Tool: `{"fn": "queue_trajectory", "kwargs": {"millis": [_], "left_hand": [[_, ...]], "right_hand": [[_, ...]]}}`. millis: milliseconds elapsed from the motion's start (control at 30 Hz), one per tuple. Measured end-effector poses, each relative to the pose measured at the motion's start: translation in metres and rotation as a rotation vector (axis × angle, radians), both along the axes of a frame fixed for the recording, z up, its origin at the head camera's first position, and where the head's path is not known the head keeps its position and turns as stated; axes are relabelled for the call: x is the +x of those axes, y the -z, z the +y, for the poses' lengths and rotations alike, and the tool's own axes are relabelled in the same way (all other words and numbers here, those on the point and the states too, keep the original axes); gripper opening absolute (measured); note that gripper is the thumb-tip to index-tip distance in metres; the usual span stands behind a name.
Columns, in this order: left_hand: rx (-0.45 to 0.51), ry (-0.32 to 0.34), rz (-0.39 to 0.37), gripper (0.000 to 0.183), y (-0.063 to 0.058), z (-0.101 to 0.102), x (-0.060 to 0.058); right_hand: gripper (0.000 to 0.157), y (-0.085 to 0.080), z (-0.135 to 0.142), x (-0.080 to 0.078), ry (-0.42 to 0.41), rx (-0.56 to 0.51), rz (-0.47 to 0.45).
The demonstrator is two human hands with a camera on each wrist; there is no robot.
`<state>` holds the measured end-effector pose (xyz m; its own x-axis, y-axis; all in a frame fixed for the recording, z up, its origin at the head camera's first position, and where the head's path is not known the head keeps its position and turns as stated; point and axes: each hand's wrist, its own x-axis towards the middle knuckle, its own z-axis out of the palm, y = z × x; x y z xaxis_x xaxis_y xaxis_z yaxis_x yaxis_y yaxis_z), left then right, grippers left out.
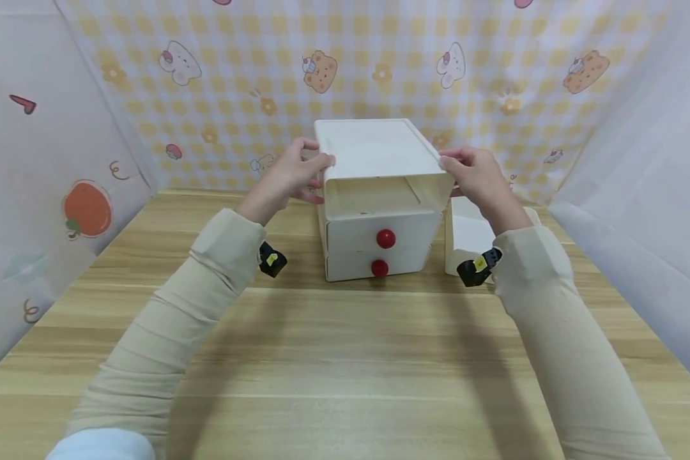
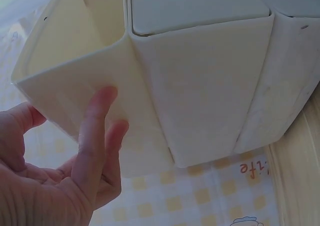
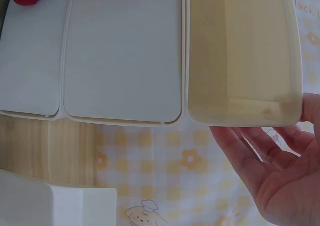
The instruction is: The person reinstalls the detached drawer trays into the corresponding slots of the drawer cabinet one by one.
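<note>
A small white drawer cabinet (image 1: 384,248) stands on the table, with two closed drawers carrying red knobs (image 1: 386,239). On top sits a hollow casing (image 1: 374,147), its front uncovered and its inside bare. My left hand (image 1: 290,171) holds this casing's left upper edge, thumb on top and fingers against the side wall. Across from it, my right hand (image 1: 478,177) grips the right upper edge, thumb on top. The right wrist view shows those fingers (image 3: 267,146) by the casing's outer wall; their tips are partly hidden behind it.
Right of the cabinet lies a white box-like piece (image 1: 470,233), partly covered by the right forearm. Behind the wooden table (image 1: 333,358) hangs a yellow checked cloth (image 1: 379,57) with cartoon prints. Pale sheets (image 1: 46,147) flank both sides.
</note>
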<state>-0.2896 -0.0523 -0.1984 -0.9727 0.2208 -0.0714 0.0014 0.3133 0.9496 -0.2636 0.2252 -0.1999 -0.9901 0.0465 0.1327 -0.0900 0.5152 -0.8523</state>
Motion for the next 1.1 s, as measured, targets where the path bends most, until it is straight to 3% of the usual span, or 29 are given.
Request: {"fn": "queue_trajectory", "kwargs": {"millis": [233, 333, 467, 533, 633, 900, 1100], "left_hand": [[0.015, 0.006, -0.003, 0.060, 0.001, -0.001, -0.002], [0.017, 0.010, -0.007, 0.060, 0.002, -0.002, -0.002], [0.013, 0.011, -0.011, 0.060, 0.002, -0.001, -0.002], [0.010, 0.012, -0.014, 0.059, 0.003, -0.001, -0.002], [0.006, 0.014, -0.019, 0.059, 0.003, 0.000, -0.003], [0.007, 0.022, -0.023, 0.058, 0.003, 0.001, -0.003], [0.003, 0.024, -0.019, 0.057, 0.003, -0.001, -0.002]], "right_hand": [[0.044, 0.002, 0.000, -0.001, 0.030, -0.030, -0.010], [0.044, 0.003, 0.002, 0.000, 0.036, -0.092, -0.001], [0.030, 0.007, 0.017, 0.003, 0.062, -0.226, 0.045], [0.022, 0.010, 0.030, 0.004, 0.088, -0.239, 0.061], [0.021, 0.018, 0.054, 0.008, 0.153, -0.165, 0.063], [0.054, 0.052, 0.116, 0.022, 0.275, 0.147, -0.069], [0.060, 0.074, 0.148, 0.031, 0.309, 0.229, -0.191]]}}
